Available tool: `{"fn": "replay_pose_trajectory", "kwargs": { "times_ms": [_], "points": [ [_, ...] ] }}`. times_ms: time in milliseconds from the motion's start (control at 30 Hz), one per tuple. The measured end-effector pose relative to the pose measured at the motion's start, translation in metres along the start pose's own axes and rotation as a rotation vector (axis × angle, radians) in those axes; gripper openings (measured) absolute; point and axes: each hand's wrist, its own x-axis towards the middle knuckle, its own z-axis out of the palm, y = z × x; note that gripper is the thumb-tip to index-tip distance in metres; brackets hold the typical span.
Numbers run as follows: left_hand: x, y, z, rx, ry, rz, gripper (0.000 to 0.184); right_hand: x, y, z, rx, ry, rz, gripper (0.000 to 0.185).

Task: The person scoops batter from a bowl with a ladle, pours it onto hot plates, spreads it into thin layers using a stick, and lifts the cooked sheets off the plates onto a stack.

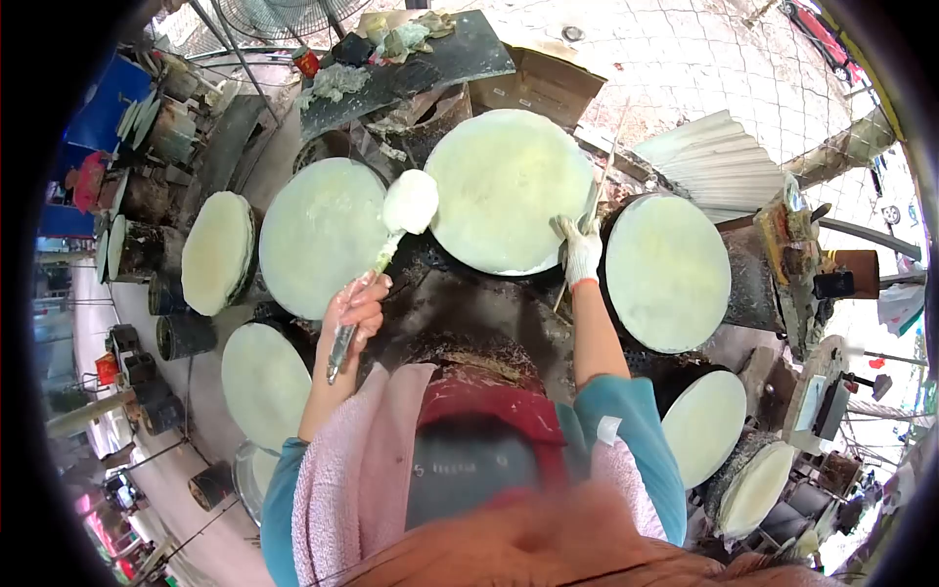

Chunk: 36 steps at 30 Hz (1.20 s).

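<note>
My left hand (360,313), bare, is wrapped round the handle of a ladle (411,202). The ladle's white-coated round head hangs over the gap between two pale round plates, the left-centre one (326,238) and the big centre one (511,192). Wearing a white glove, my right hand (581,249) is at the lower right rim of the centre plate, closed round a thin stick (603,178) that slants up and away. Just right of the glove stands another pale round plate (669,274).
More pale round plates stand at left (217,252), lower left (266,386) and lower right (703,428). Behind are a dark board (406,78) with crumpled scraps, a cardboard box (538,86), a corrugated sheet (714,161) and a fan (279,12). Rusty metal drums flank both sides.
</note>
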Motion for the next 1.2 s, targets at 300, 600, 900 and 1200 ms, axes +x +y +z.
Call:
{"fn": "replay_pose_trajectory", "kwargs": {
  "times_ms": [300,600,900,1200],
  "points": [
    [0.049,0.031,0.043,0.828,0.317,0.046,0.029,0.011,-0.062,0.058,-0.531,0.213,-0.193,0.038],
    [0.121,0.099,0.049,1.133,0.303,0.006,0.030,-0.098,-0.173,-0.011,-0.303,0.478,-0.167,0.030],
    [0.215,0.041,0.041,0.742,0.091,-0.279,0.034,-0.315,-0.323,-0.309,-0.601,0.765,0.046,0.053],
    [0.266,-0.063,0.009,0.481,-0.005,-0.270,0.035,-0.445,-0.510,-0.556,-1.720,1.053,0.013,0.036]
  ]
}}
